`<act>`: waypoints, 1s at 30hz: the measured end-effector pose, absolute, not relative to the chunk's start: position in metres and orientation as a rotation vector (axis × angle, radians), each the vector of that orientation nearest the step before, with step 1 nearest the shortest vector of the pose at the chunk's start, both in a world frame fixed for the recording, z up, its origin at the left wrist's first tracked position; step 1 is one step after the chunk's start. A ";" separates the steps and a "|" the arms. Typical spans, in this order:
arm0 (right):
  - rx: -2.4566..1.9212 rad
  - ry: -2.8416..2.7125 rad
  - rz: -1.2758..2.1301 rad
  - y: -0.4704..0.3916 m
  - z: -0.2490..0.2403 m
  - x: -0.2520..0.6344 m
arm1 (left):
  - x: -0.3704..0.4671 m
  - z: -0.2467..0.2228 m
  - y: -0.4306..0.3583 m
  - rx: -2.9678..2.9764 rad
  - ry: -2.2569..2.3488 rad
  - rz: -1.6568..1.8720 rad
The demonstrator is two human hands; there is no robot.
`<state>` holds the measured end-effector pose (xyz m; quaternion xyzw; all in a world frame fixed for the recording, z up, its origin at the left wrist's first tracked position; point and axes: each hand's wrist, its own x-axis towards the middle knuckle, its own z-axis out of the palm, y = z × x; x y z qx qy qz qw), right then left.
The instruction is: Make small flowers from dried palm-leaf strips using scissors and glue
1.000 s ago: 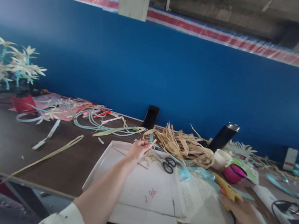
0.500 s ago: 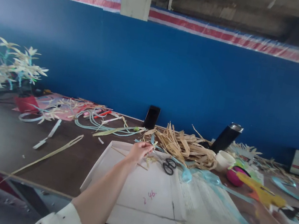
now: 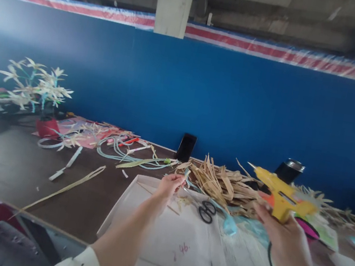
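- Gripped yellow glue gun (image 3: 277, 186) in right hand (image 3: 284, 228), clamped around its handle.
- Pinched small pale piece (image 3: 187, 174) in left hand (image 3: 171, 184), with thumb and fingertips together on it.
- Read "46" in red handwriting (image 3: 183, 249) on white box (image 3: 181, 233), with a fainter mark before it; could not make out print on paper sheet (image 3: 245, 258).
- Angled right forearm up and inward; stretched left arm forward over the box.
- Saw the gun in mid-air, right of the box, bright yellow with dark slot, nozzle toward upper left.
- Noted black-handled scissors (image 3: 207, 211) near left hand; beyond, dried husks (image 3: 217, 182) and upright phone (image 3: 186, 147) before blue wall (image 3: 224, 95).
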<state>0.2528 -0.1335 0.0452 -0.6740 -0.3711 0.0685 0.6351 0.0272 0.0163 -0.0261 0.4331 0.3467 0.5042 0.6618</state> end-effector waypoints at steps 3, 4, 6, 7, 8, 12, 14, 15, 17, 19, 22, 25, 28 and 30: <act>-1.503 -1.002 0.281 -0.108 0.052 0.215 | 0.026 -0.022 0.018 0.979 0.784 1.199; -1.501 -1.053 0.309 -0.101 0.052 0.204 | 0.025 -0.022 0.019 0.974 0.786 1.221; -1.443 -1.107 0.398 -0.091 0.047 0.183 | 0.024 -0.022 0.022 0.968 0.787 1.244; -1.405 -1.113 0.457 -0.087 0.042 0.175 | 0.023 -0.023 0.024 0.959 0.789 1.257; -1.374 -1.121 0.531 -0.084 0.036 0.169 | 0.023 -0.024 0.025 0.952 0.792 1.272; -1.344 -1.116 0.685 -0.079 0.009 0.159 | 0.021 -0.026 0.026 0.947 0.790 1.326; -1.336 -1.109 0.682 -0.079 0.001 0.158 | 0.020 -0.025 0.025 0.961 0.797 1.330; -1.340 -1.108 0.679 -0.079 -0.001 0.158 | 0.019 -0.023 0.024 0.970 0.795 1.329; -1.382 -1.116 0.676 -0.080 -0.001 0.157 | 0.017 -0.020 0.021 0.997 0.815 1.328; -1.465 -1.140 0.662 -0.082 0.002 0.156 | 0.015 -0.018 0.019 1.028 0.831 1.330; -1.566 -1.189 0.630 -0.085 0.008 0.153 | 0.013 -0.016 0.017 1.053 0.830 1.344; -1.611 -1.208 0.620 -0.086 0.008 0.152 | 0.012 -0.016 0.016 1.047 0.826 1.353; -1.612 -1.218 0.616 -0.084 0.008 0.151 | 0.012 -0.017 0.017 1.025 0.833 1.348; -1.607 -1.219 0.610 -0.084 0.008 0.150 | 0.013 -0.018 0.018 1.018 0.830 1.344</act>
